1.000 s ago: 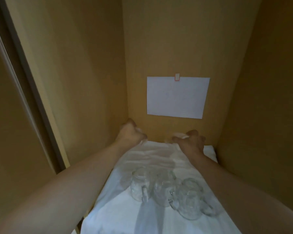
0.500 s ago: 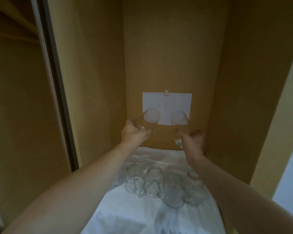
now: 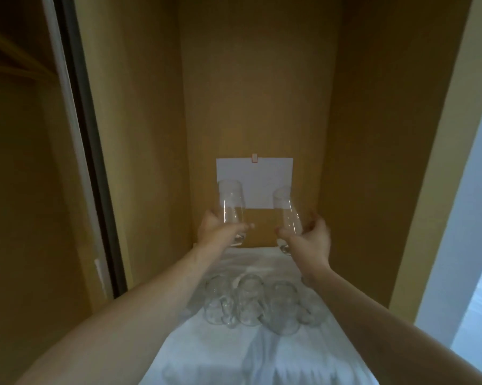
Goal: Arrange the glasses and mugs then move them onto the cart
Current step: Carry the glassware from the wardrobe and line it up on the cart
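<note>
While three clear glass mugs (image 3: 251, 304) with handles are sitting close together on a rumpled white cloth (image 3: 262, 354) inside a tan wooden cupboard (image 3: 256, 84), a person is holding two tall clear drinking glasses aloft. Curling around the base of one glass (image 3: 231, 207) is the left hand (image 3: 220, 232); gripping the other glass (image 3: 287, 215) low down is the right hand (image 3: 309, 240). Both glasses are tilting away, probably for clearance over the mugs. Behind them, a white paper sheet (image 3: 257, 176) is hanging on the back panel. No cart is showing.
</note>
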Motion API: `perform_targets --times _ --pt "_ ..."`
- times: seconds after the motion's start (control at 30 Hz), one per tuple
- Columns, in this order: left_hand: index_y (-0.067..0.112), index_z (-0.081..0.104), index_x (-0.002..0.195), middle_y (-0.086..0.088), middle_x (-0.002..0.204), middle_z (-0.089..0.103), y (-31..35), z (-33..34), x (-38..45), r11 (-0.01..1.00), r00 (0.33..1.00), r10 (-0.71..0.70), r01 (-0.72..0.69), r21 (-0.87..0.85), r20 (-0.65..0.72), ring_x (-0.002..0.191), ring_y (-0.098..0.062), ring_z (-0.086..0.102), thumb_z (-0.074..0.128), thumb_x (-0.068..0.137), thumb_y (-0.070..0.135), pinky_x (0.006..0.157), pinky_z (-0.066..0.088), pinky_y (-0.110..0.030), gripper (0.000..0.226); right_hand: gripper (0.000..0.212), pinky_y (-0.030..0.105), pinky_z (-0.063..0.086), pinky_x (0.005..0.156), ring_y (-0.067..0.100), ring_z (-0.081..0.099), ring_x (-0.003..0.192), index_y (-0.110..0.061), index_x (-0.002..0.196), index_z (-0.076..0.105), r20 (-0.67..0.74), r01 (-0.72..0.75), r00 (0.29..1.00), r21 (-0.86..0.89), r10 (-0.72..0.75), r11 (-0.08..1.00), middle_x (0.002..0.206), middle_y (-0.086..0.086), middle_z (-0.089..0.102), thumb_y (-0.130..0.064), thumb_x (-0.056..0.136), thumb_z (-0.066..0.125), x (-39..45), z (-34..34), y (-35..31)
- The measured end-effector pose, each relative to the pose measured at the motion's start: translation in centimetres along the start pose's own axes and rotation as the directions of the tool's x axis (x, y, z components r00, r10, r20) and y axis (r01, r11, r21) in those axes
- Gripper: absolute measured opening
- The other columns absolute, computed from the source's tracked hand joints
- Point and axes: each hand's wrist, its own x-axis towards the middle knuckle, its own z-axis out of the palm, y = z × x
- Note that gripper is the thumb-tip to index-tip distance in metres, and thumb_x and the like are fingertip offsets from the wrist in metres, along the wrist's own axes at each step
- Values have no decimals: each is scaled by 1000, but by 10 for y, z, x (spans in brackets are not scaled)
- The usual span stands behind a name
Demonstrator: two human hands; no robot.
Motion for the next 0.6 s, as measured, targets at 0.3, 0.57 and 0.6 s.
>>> perform_targets --times 0.3,0.57,0.6 --pt "16 44 127 8 104 58 -28 -31 -2 989 965 141 -127 -78 223 92 -6 59 100 56 33 78 51 -23 92 81 43 60 83 19 58 107 -36 126 37 -140 15 990 -37 -20 999 120 -6 45 -37 60 86 -57 21 10" --pt "24 59 125 1 110 71 -17 21 -47 957 880 184 -58 -284 439 98 -17 70 81 55 79 84 58 -36 92 86 24 55 76 5 61 97 -36 126 38 -435 -18 900 -69 -14 997 110 -11 57 -44 61 94 -113 -39 12" --pt "26 65 116 0 102 74 -16 32 -56 955 862 199 -64 -289 466 92 -18 72 78 57 81 85 60 -41 82 87 28 55 81 7 62 98 -38 124 40 -491 -20 871 -70 -17 997 108 -11 58 -51 57 93 -119 -51 12"
